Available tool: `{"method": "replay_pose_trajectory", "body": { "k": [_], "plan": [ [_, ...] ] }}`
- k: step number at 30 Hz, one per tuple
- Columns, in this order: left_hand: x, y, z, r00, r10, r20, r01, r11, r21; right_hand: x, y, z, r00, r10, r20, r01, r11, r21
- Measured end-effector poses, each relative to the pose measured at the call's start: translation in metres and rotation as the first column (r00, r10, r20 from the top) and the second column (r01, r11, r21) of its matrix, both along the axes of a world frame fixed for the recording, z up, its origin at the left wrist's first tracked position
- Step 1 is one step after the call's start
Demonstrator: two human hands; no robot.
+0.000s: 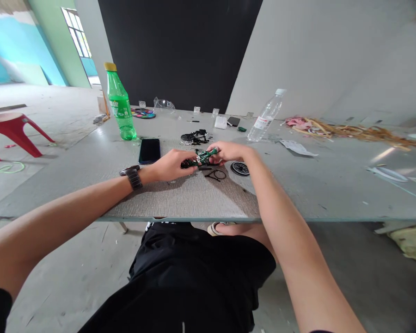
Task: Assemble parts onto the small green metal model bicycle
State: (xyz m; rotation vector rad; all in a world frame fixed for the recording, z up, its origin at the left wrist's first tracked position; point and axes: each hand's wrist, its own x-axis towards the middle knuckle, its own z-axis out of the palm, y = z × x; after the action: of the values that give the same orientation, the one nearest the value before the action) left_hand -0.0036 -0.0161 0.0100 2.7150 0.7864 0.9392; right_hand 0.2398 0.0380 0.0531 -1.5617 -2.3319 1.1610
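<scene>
My left hand and my right hand meet over the grey table, both closed on a small green and black model frame. A watch sits on my left wrist. Just in front of the frame lies a thin black ring-shaped part. A small black wheel lies flat to the right of my right hand. Behind the hands sits a heap of small black parts.
A black phone lies left of the hands, a green soda bottle stands behind it. A clear water bottle leans at the back right, near straw-like strips. A red chair stands far left.
</scene>
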Motion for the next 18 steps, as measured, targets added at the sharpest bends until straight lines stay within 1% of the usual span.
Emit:
{"method": "replay_pose_trajectory", "body": {
  "k": [2, 6, 8, 10, 15, 18],
  "plan": [
    [0.0, -0.001, 0.001, 1.0, 0.002, -0.002, -0.002, 1.0, -0.013, 0.001, 0.002, -0.001, 1.0, 0.007, 0.024, -0.007, 1.0, 0.014],
    [0.001, -0.002, 0.002, 1.0, 0.01, -0.006, -0.01, 1.0, -0.018, 0.001, 0.008, -0.002, 0.996, 0.071, 0.055, -0.077, 0.99, 0.118],
    [0.0, -0.002, 0.002, 1.0, 0.01, 0.0, -0.01, 1.0, -0.014, 0.0, 0.009, -0.002, 0.994, 0.091, 0.056, -0.098, 0.985, 0.143],
    [0.001, -0.002, 0.002, 1.0, 0.016, 0.007, -0.016, 1.0, -0.015, 0.001, 0.008, -0.001, 0.995, 0.088, 0.053, -0.094, 0.988, 0.126],
    [0.002, -0.001, -0.001, 0.997, 0.069, 0.017, -0.069, 0.998, -0.006, 0.003, 0.002, 0.002, 0.997, 0.08, -0.007, -0.08, 0.997, 0.018],
    [0.002, 0.0, -0.002, 0.995, 0.094, 0.012, -0.094, 0.996, 0.009, 0.003, -0.005, 0.007, 0.995, 0.094, -0.03, -0.094, 0.996, -0.005]
  ]
}}
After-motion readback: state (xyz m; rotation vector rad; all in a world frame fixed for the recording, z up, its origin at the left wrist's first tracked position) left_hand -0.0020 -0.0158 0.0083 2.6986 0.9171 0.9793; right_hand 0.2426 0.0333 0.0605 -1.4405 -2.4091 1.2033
